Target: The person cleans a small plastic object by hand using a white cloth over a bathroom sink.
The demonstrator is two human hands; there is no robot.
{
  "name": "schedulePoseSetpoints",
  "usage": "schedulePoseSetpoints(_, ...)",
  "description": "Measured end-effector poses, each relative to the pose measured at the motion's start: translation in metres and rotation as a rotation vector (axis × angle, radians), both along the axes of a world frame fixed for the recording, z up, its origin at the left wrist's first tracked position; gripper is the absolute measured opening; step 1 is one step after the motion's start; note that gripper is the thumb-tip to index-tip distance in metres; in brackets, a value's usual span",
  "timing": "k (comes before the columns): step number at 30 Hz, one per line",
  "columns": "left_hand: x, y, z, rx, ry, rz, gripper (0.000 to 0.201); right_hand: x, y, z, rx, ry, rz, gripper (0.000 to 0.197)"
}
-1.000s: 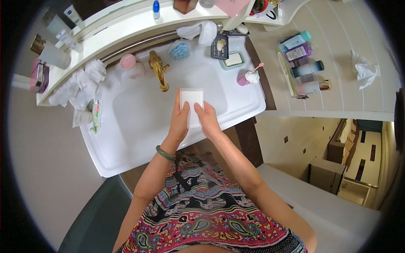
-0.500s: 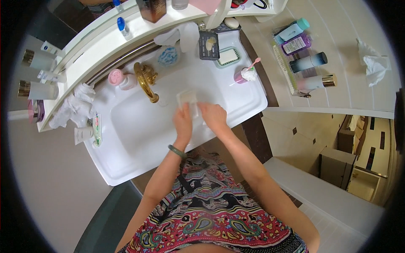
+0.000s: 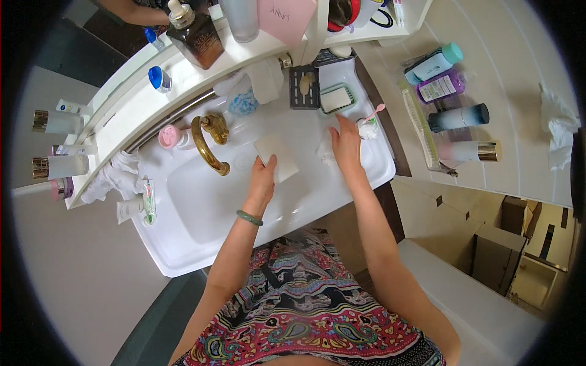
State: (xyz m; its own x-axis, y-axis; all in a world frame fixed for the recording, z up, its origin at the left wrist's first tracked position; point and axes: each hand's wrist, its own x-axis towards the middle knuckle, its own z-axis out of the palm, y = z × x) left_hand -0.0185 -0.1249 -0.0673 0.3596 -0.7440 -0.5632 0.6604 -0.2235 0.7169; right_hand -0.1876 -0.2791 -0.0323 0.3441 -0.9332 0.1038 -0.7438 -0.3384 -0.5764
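My left hand (image 3: pixel 262 183), with a green bangle at the wrist, grips a flat cream rectangular piece (image 3: pixel 279 160) over the basin of the white sink (image 3: pixel 201 235). What that piece is made of I cannot make out. At the sink's right side my right hand (image 3: pixel 347 146) is stretched out, thumb apart from the fingers. Beside its thumb side is a faint whitish crumpled thing (image 3: pixel 326 150), too indistinct to name. Just beyond those fingers lie a green-rimmed soap dish (image 3: pixel 337 99) with a white bar and a cup (image 3: pixel 367 129) holding a pink toothbrush.
A curved gold faucet (image 3: pixel 210 146) rises behind the basin, near a pink-lidded bottle (image 3: pixel 171 136). A dark soap tray (image 3: pixel 304 87) sits at the back. White cloths (image 3: pixel 116 177) and a toothpaste box (image 3: pixel 149 201) are at left; bottles fill a wall rack (image 3: pixel 421 128) at right.
My hands have moved apart: the right went rightward and away toward the cup, while the left stays over the basin with the cream piece. The whitish crumpled thing now shows beside the right hand.
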Motion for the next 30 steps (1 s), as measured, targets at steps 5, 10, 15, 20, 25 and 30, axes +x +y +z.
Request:
schedulePoseSetpoints(5, -0.004, -0.023, 0.006, -0.027, 0.055, -0.010, 0.033, 0.071, -0.067, 0.026, -0.283, -0.141, 0.359, 0.044)
schedulePoseSetpoints(10, -0.003, -0.040, 0.020, 0.003, 0.135, 0.020, 0.034, 0.095, -0.097, 0.008, -0.450, 0.283, 0.493, 0.043)
schedulePoseSetpoints(15, 0.001, -0.044, 0.018, -0.029, 0.094, 0.020, 0.030, 0.102, -0.090, 0.012, -0.396, 0.509, 0.524, 0.029)
schedulePoseSetpoints(20, 0.003, -0.050, 0.024, 0.085, 0.070, -0.110, 0.030, 0.100, -0.095, 0.017, -0.507, 0.655, 0.531, 0.023)
schedulePoseSetpoints(25, -0.001, -0.048, 0.012, 0.018, 0.119, -0.041, 0.033, 0.114, -0.095, 0.013, -0.593, 0.574, 0.472, 0.027)
schedulePoseSetpoints(30, -0.006, -0.044, 0.020, -0.054, 0.252, -0.015, 0.038, 0.117, -0.106, 0.014, -0.645, 0.552, 0.460, 0.025)
